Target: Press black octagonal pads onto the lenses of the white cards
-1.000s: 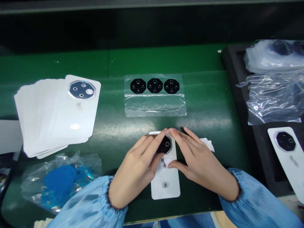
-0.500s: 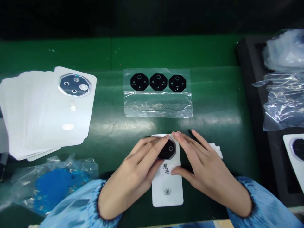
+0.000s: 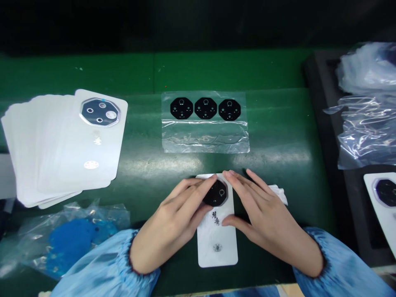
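Observation:
A white rounded panel like a phone back cover (image 3: 216,256) lies flat on the green table before me, with dark characters and a small round mark. Near its top sits a black octagonal plate (image 3: 219,195) with a ring and small holes, partly hidden by my fingers. My left hand (image 3: 179,210) lies over the panel's left side, fingers stretched and index fingertip at the plate's upper edge. On the other side, my right hand (image 3: 262,210) has its fingers extended, their tips by the panel's upper right and the thumb over its right edge. Both hands are open.
Behind lies a clear film sheet (image 3: 206,140) with three black octagonal pieces (image 3: 206,113). White panels (image 3: 62,144) are fanned at left, above a bag of blue pieces (image 3: 72,245). At right, a black tray (image 3: 328,136) holds plastic bags (image 3: 368,136) and another white panel (image 3: 383,222).
The view has shifted slightly. Both hands keep nearly the same pose over the white panel; nothing has been picked up or let go.

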The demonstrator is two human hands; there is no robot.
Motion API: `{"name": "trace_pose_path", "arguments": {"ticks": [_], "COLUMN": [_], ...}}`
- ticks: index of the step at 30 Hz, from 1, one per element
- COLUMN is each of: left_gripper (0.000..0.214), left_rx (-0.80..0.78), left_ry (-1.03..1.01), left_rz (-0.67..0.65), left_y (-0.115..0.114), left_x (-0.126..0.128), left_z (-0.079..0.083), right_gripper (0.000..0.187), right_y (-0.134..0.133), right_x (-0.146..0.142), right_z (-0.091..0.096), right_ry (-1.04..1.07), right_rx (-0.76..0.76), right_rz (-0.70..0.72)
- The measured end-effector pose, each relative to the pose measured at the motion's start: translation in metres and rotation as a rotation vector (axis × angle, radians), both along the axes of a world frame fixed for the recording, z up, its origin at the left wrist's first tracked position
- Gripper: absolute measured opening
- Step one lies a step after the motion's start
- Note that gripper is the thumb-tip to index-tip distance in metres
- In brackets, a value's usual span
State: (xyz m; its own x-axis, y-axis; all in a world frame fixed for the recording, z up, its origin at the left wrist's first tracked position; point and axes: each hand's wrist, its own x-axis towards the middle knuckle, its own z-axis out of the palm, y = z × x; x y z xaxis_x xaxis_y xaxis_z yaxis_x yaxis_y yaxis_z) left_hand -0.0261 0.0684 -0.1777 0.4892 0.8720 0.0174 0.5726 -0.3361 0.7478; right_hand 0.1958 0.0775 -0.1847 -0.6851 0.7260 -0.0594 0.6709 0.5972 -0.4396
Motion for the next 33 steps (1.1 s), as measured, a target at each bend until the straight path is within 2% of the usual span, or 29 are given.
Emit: {"name": "trace_pose_path", "arguments": {"ticks": [15,33], "left_gripper": [0.056,0.055], "left_rx": [-0.049,-0.063], "left_ry": [-0.026,-0.052], "left_rz": [0.177,0.121], "left_y": [-0.0068,-0.0024], "left_x": [0.0051,0.0050], "left_z": [-0.0033,-0.0056], "right_gripper": [0.077,0.080], "right_y": [-0.0017,-0.0006], "right_x": [0.0002,-0.0008], "right_z": [0.0007,0.0005], "right_ry": [0.020,0.005], "right_rx": [-0.025,-0.013], "right_rz": [-0.012,-0.010]}}
